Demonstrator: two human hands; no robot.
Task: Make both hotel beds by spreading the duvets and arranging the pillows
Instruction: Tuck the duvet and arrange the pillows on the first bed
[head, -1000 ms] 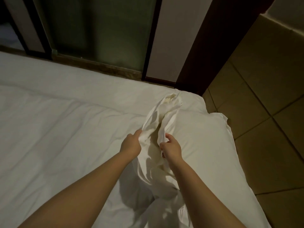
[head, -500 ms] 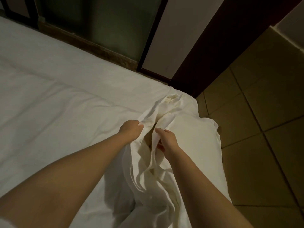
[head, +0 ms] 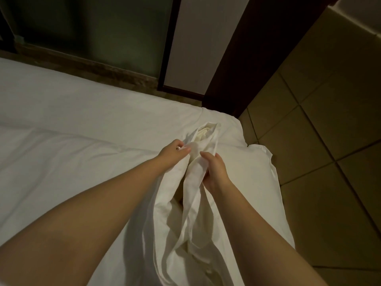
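Bed (head: 231,124) is covered by a white duvet (head: 61,178), spread flat at left and bunched into folds near the right edge. A far strip of sheet (head: 72,100) is left uncovered. Tiled floor (head: 329,162) is seen at right.

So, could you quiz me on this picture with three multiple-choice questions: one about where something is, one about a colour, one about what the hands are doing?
1. On which side of the bed is the tiled floor?
A) left B) right C) none in view
2. What colour is the duvet?
A) blue B) red C) white
3. What are the left hand and right hand doing?
A) both grip the bunched duvet B) both lie flat C) both hang clear of it

Answers: 1 B, tiles show along the bed's right edge; 2 C, the fabric is white throughout; 3 A, each hand curls round the raised fold.
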